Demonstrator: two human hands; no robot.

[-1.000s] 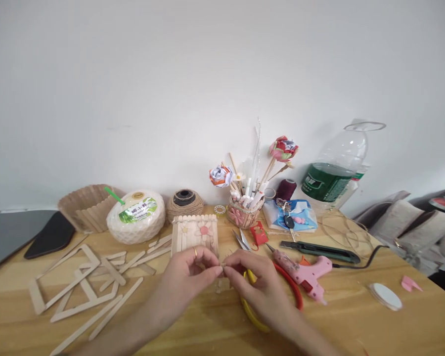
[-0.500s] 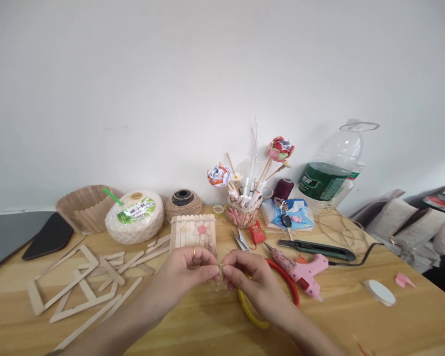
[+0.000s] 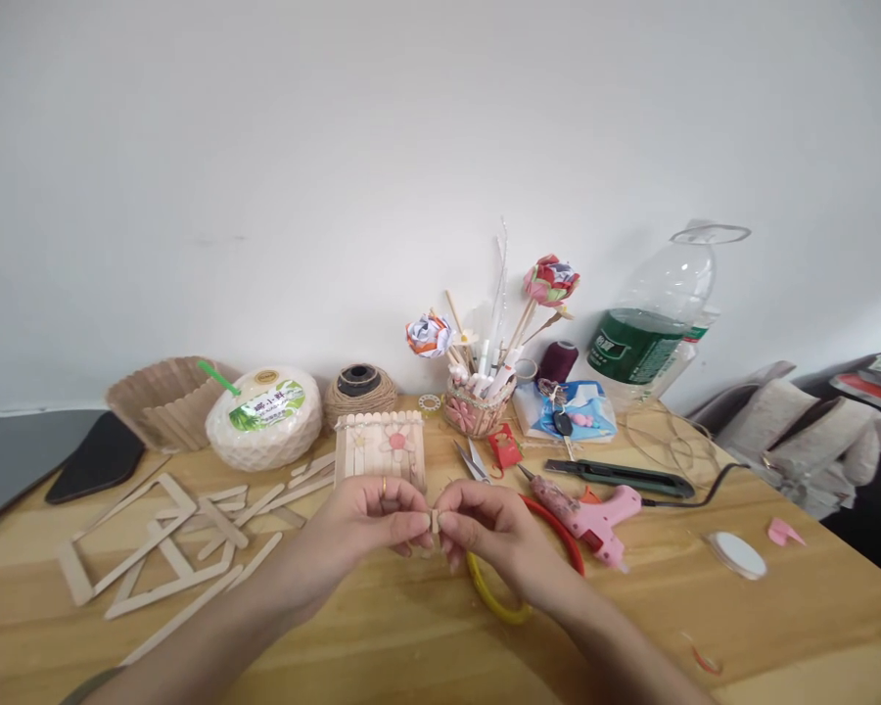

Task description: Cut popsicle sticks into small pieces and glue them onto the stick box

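Pale small piece, pinched at fingertips of the person's left hand and right hand, held above tabletop. Stick panel just beyond left hand. Loose sticks toward left edge; pink glue gun toward right edge; twine spool near far edge.

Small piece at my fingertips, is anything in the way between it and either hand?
Nothing visible. The left hand and right hand pinch the piece directly, one from each side. The red handle lies on the right hand's outer side, so not between them.
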